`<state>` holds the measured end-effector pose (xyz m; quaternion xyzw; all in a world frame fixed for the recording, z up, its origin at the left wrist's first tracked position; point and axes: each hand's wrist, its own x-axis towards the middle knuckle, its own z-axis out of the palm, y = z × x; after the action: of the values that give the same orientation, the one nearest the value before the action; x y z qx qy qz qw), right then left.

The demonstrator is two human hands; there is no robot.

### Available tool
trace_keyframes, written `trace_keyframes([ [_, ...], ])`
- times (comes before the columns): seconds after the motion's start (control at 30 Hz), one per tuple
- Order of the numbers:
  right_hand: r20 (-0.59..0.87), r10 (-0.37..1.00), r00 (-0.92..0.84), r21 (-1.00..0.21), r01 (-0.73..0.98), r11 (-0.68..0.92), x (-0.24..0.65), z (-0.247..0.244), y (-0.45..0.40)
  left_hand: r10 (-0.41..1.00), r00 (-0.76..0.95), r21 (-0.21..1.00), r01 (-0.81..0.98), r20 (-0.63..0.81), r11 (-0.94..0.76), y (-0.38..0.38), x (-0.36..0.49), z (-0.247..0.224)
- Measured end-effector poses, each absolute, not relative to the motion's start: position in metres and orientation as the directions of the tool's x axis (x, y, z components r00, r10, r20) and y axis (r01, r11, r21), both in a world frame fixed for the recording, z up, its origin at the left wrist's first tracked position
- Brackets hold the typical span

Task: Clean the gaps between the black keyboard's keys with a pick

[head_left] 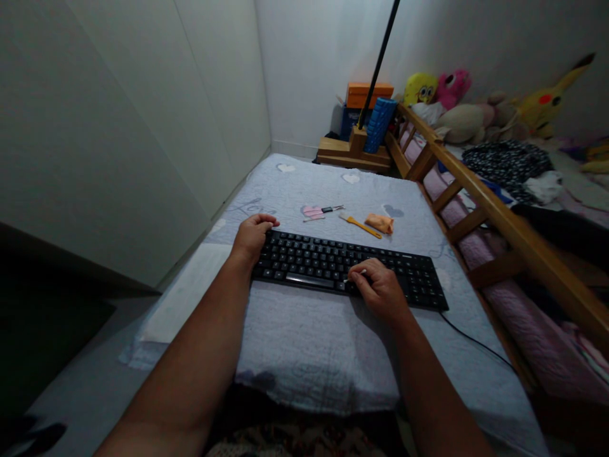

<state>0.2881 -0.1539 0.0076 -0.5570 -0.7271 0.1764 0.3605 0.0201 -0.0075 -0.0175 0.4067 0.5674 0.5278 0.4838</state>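
A black keyboard [328, 254] lies on the quilted cover with pale heart shapes. At its upper left corner, my left hand [253, 236] is closed round the edge. My right hand [378, 285] pinches a thin white cotton swab [363, 272], its tip down at the keys right of the space bar. Beyond the keyboard lie a black-handled tool [327, 209] with a metal tip, another cotton swab [314, 219], a yellow brush [364, 226] and a crumpled orange cloth [379, 222].
White paper [188, 295] lies left of the keyboard, whose cable [476, 341] runs right. A wooden rail [514, 235] borders the right side. Behind stand a wooden base [354, 152] with a black pole, an orange box [368, 94] and a blue roller [380, 124]. Plush toys sit beyond the rail.
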Motion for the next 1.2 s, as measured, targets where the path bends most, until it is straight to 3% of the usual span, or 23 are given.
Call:
trace_keyframes([
  [1.2, 0.335, 0.931, -0.144, -0.664, 0.665, 0.341, 0.2860, 0.0050, -0.1526, 0.971, -0.210, 0.994, -0.033, -0.112, 0.107, -0.0080, 0.0208, -0.0161],
])
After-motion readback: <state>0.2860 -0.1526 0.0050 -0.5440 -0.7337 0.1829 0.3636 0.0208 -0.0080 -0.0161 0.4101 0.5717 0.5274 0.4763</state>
